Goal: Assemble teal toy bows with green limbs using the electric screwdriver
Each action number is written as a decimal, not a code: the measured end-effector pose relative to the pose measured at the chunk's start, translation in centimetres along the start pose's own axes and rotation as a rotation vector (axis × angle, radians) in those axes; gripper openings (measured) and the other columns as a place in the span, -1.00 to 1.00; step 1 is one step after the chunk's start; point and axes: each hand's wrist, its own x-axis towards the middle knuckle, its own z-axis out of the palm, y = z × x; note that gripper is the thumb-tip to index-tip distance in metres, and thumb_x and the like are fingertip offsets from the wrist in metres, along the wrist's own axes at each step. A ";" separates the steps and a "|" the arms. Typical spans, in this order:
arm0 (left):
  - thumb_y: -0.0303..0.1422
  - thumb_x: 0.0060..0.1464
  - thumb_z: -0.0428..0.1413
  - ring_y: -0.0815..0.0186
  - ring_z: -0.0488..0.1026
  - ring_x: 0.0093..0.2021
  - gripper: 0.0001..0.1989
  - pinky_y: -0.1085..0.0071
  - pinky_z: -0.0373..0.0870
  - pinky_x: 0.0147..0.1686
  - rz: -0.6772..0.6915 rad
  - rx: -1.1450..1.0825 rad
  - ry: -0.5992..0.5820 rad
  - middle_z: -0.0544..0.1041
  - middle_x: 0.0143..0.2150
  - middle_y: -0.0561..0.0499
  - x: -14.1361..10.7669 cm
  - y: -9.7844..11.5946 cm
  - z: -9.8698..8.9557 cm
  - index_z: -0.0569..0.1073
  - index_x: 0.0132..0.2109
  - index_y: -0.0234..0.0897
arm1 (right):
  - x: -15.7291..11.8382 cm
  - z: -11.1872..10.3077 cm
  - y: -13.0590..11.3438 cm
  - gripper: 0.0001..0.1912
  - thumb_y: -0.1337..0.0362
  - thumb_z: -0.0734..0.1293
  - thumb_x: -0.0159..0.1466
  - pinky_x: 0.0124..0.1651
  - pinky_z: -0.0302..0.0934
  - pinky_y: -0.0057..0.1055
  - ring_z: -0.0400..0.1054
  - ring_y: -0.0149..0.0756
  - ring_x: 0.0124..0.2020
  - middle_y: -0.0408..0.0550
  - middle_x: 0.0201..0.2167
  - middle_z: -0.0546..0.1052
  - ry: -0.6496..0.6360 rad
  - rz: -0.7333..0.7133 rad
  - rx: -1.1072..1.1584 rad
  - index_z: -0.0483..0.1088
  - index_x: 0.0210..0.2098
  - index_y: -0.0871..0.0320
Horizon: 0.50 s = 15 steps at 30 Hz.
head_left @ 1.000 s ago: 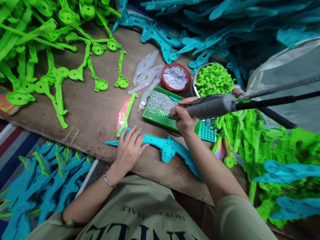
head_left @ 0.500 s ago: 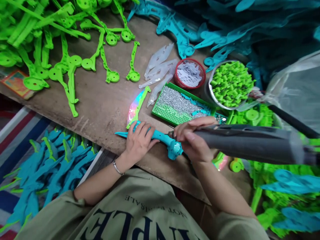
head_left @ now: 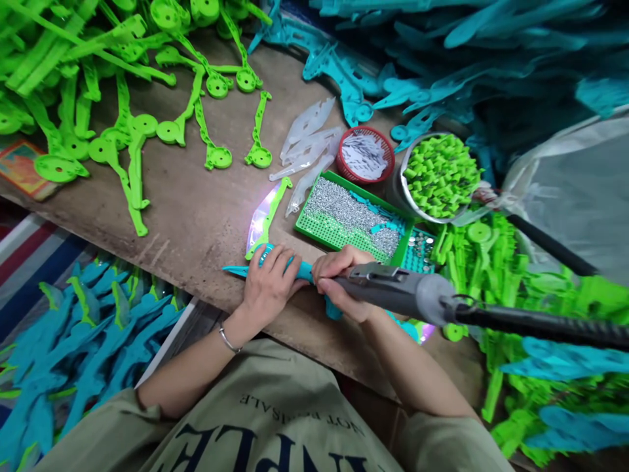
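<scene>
My left hand (head_left: pixel 270 278) is wrapped over the wheel-like hub of a blue plastic toy (head_left: pixel 305 271), pressing it to the table. From that hub a lit, violet-white blade (head_left: pixel 259 219) with a green edge points away from me, while a thin blue tip sticks out to the left. My right hand (head_left: pixel 341 278) grips the front end of a grey electric screwdriver (head_left: pixel 388 285), held slanted over the toy's middle. The fingers hide the driver's bit and the spot it meets. Farther right, part of the toy and a second violet glow show past my right wrist.
Beyond my hands stand a green tray (head_left: pixel 339 241) of screws, a red basket (head_left: pixel 366 172) of white slips and a metal pot (head_left: pixel 405 190) of small green parts. Green pieces (head_left: pixel 118 141) pile up left; blue shells (head_left: pixel 339 78) lie behind. Blue-green toys (head_left: pixel 93 334) lie below the table's left edge.
My right hand and the screwdriver have moved left along the toy, closer to my left hand. The blade's glow has turned from rainbow to violet-white. My left hand keeps its hold.
</scene>
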 end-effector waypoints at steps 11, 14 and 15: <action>-0.52 0.30 0.10 -0.01 0.40 0.29 -0.66 -0.04 0.20 0.34 0.031 -0.101 0.119 0.55 0.20 -0.23 -1.2 3.0 -0.2 0.47 0.19 -0.41 | 6.9 -0.3 -0.2 -0.78 0.15 0.42 0.24 -0.46 0.31 -0.29 0.32 -0.31 -0.62 -0.29 -0.63 0.38 0.356 -0.254 0.138 0.35 -0.17 -0.01; -0.54 0.31 0.06 0.11 0.47 0.21 -0.68 0.09 0.26 0.33 0.121 -0.195 0.133 0.60 0.14 -0.17 -2.2 3.9 0.3 0.49 0.16 -0.41 | 7.0 -0.3 1.4 -0.79 0.16 0.41 0.26 -0.43 0.30 -0.29 0.33 -0.32 -0.59 -0.29 -0.61 0.40 0.328 -0.205 0.101 0.34 -0.15 0.00; -0.53 0.31 0.05 0.12 0.49 0.19 -0.68 0.10 0.28 0.32 0.128 -0.204 0.128 0.61 0.13 -0.16 -2.5 4.1 0.4 0.50 0.16 -0.41 | 7.0 -0.2 1.8 -0.79 0.16 0.41 0.27 -0.42 0.30 -0.29 0.33 -0.33 -0.59 -0.29 -0.60 0.40 0.319 -0.205 0.095 0.34 -0.15 0.00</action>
